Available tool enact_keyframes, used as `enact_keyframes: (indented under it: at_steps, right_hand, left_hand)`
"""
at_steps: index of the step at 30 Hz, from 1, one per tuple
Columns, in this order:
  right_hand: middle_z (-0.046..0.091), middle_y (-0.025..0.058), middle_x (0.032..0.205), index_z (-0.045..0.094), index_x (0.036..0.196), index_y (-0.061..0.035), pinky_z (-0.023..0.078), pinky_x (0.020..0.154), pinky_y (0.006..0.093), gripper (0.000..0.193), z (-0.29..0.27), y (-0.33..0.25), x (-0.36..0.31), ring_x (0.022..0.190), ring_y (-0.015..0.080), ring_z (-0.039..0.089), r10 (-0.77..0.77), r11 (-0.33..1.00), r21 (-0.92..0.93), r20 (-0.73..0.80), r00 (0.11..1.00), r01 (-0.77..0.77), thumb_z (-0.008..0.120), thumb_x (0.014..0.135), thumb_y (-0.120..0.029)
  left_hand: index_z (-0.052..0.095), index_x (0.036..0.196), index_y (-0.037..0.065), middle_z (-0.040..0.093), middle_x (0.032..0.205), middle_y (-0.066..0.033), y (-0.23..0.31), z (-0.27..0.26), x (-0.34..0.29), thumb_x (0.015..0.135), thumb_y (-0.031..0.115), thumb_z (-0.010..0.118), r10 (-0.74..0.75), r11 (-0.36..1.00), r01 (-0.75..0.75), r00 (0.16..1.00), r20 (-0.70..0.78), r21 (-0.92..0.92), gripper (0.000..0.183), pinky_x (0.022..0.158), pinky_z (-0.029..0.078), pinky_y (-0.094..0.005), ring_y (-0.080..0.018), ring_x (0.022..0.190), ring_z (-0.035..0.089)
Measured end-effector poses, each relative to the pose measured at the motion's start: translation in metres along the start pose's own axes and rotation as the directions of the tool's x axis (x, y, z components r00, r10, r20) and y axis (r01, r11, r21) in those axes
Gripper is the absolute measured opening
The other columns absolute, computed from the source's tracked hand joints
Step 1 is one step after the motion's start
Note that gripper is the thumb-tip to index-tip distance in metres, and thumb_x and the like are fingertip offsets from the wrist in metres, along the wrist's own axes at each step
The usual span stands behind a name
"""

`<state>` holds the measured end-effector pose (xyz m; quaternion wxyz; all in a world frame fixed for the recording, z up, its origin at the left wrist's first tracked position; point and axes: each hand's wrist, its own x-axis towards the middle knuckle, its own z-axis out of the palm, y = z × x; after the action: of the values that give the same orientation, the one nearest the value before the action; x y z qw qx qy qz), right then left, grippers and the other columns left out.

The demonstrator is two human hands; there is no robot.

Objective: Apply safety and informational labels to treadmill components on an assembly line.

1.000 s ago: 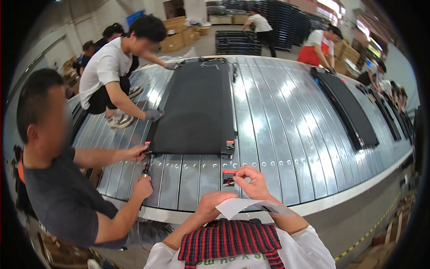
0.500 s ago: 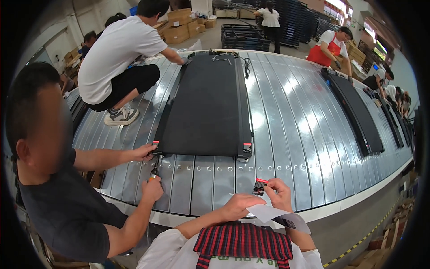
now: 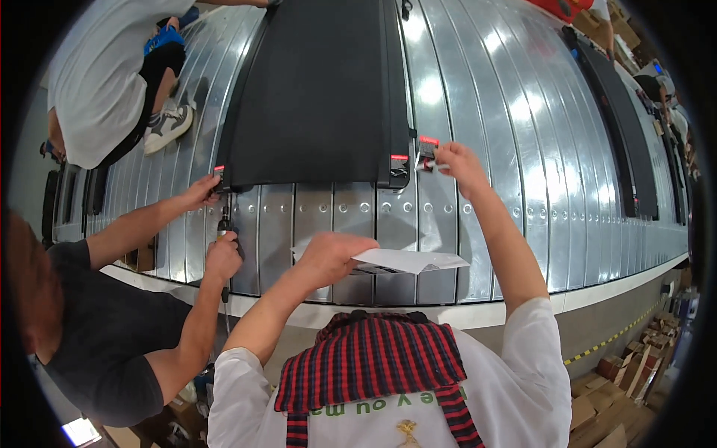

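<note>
One rectangular red-and-black label was pinched in the right hand; the left hand clasped a thin, bent white sheet.

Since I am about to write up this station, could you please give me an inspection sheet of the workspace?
Surface: shiny metal slats with a pale edge.
Things in use: black machine lying flat, labels on both near corners; white sheet; red-and-black card beside the right near corner.
Clutter: cardboard boxes at lower right, off the surface.
Hands: left hand holds the white sheet; right hand pinches the card.
Cables: dark cord at the top edge, partly cut off.
Surroundings: dark-shirted co-worker holding a tool at the machine's left near corner; white-shirted co-worker crouching at upper left.
</note>
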<state>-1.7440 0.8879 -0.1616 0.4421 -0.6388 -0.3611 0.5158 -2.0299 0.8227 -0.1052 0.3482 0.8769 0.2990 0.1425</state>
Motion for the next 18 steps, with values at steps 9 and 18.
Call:
enact_keyframes:
  at_steps: [9, 18]
  right_hand:
    - [0.055, 0.0006, 0.077, 0.055, 0.079, -0.0073, 0.041, 0.065, 0.0241, 0.010, 0.024, 0.023, 0.073, 0.072, 0.0093, 0.050, 0.239, 0.966, 0.054, 0.197, 0.951, -0.254, 0.057, 0.077, -0.016]
    - [0.054, -0.0004, 0.075, 0.056, 0.078, -0.0076, 0.042, 0.066, 0.0245, 0.010, 0.033, 0.019, 0.089, 0.071, 0.0084, 0.050, 0.320, 0.947, -0.027, 0.170, 0.932, -0.320, 0.059, 0.078, -0.017]
  left_hand:
    - [0.055, 0.079, 0.010, 0.059, 0.090, -0.0049, -0.057, 0.008, 0.061, 0.069, 0.009, 0.052, -0.048, 0.979, 0.021, 0.990, 0.130, 0.201, 0.010, 0.059, 0.046, -0.0381, -0.0279, 0.074, 0.056]
    - [0.057, 0.076, 0.008, 0.052, 0.115, -0.0086, -0.107, 0.012, 0.122, 0.070, 0.006, 0.053, 0.016, 0.959, -0.030, 0.998, 0.053, 0.281, 0.007, 0.078, 0.044, -0.0354, -0.0271, 0.100, 0.050]
